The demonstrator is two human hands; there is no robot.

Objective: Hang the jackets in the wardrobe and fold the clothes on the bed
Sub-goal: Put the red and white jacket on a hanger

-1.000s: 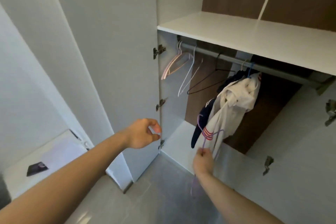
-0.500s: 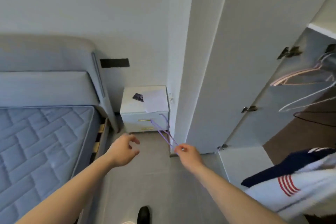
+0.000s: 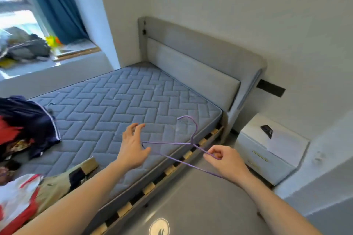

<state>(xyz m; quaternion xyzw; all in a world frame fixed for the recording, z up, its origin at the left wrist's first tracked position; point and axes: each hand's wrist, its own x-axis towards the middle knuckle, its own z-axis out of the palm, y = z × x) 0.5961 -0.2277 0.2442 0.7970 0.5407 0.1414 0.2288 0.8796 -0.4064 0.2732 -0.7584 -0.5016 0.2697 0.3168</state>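
My right hand [image 3: 225, 160] pinches a thin purple wire hanger [image 3: 177, 144] by one arm and holds it over the bed's near edge, hook pointing up. My left hand [image 3: 133, 147] hovers with fingers spread, right beside the hanger's left tip; contact is unclear. The bed [image 3: 118, 105] has a bare blue quilted mattress. A pile of clothes lies at its left: a dark navy jacket with white stripes [image 3: 32, 120], red fabric [image 3: 9, 133], and a white-and-red garment with beige cloth [image 3: 28, 194] at the near corner. The wardrobe is out of view.
A white nightstand [image 3: 267, 149] with a dark item and a paper on top stands right of the grey headboard [image 3: 193, 63]. A window sill [image 3: 38, 53] with bags and a teal curtain is at far left. Grey floor [image 3: 191, 196] lies beneath my arms.
My view has swung left from the wardrobe to the bed. My right hand has carried the purple hanger from the wardrobe to above the mattress edge, and my left hand has opened beside it.
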